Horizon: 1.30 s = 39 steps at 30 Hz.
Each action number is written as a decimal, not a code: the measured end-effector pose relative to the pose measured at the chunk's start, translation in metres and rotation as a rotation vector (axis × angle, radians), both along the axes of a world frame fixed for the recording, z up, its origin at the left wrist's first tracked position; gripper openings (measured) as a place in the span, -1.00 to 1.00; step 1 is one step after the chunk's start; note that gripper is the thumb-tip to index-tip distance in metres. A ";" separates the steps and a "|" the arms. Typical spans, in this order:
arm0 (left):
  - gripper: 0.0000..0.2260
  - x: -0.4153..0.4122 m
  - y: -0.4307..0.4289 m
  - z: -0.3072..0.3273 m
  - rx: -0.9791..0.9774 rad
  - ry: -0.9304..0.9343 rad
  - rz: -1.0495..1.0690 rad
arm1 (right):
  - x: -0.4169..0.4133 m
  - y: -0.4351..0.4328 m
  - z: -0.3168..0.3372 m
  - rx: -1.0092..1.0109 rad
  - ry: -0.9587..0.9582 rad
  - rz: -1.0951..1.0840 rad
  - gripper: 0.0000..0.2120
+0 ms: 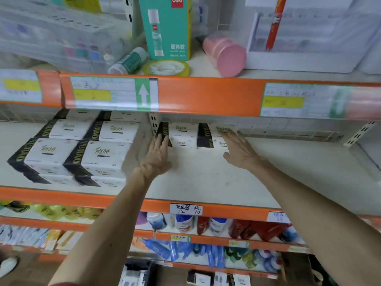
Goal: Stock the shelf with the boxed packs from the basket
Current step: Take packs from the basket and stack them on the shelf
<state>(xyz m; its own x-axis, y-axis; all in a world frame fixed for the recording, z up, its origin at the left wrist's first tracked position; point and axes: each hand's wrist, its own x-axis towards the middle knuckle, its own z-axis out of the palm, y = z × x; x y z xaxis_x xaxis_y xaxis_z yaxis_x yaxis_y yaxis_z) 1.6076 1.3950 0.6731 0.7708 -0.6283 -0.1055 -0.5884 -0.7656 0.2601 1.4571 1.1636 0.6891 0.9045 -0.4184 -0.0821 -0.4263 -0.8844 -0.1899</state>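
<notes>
Both arms reach into the middle shelf (206, 182), an off-white board with an orange front lip. Two stacks of white-and-black packs sit at the back of it, side by side, just right of a slotted upright (153, 122).

Left stack (181, 135): two packs high. Left hand (158, 155) is flat, fingers straight and pressed together, fingertips touching the black left end of this stack. Not gripping anything.

Right stack (212, 137): also two high. Right hand (239, 151) is open with fingers spread, fingertips on the stack's front right part, palm down above the board. Nothing pinched.

Shelf board in front of and right of both stacks is bare.

Left section of same shelf: more packs (68, 153) of the same kind, stacked in rows from front to back, well apart from the left hand.

Upper shelf: clear bin (57, 38) with small coloured items inside, blurred; green glue box (167, 27) upright; glue stick (128, 60) lying on its side; tape roll (166, 68) flat; pink cup stack (224, 52) on its side; white tray (309, 38) at right.

Lower shelves: bottles and tubes, blurred. Basket not in view.
</notes>
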 end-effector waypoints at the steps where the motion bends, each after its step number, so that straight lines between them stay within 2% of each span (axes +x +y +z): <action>1: -0.16 -0.007 0.005 -0.001 0.003 -0.011 -0.020 | -0.004 0.007 -0.001 -0.008 -0.010 0.014 -0.28; 6: -0.21 -0.041 0.020 0.017 0.107 -0.132 -0.109 | -0.019 0.052 -0.003 -0.022 0.034 0.050 -0.36; 15: -0.28 -0.073 0.073 0.036 0.042 -0.226 -0.183 | -0.024 0.135 0.014 -0.035 0.029 0.053 -0.36; 20: -0.37 -0.096 0.139 0.037 0.004 -0.208 -0.307 | -0.023 0.208 0.005 0.014 -0.064 -0.032 -0.39; 26: -0.51 -0.091 0.259 -0.001 -0.138 -0.077 -0.510 | -0.030 0.325 -0.033 -0.001 -0.145 -0.080 -0.51; 30: -0.55 -0.078 0.353 -0.039 -0.099 0.047 -0.338 | -0.034 0.395 -0.069 -0.049 -0.135 -0.012 -0.54; 35: -0.59 -0.062 0.452 -0.101 0.112 0.182 0.018 | -0.032 0.447 -0.108 -0.033 -0.035 0.120 -0.64; 39: -0.61 -0.071 0.496 -0.127 0.225 0.308 0.135 | -0.022 0.478 -0.135 0.038 0.068 0.199 -0.65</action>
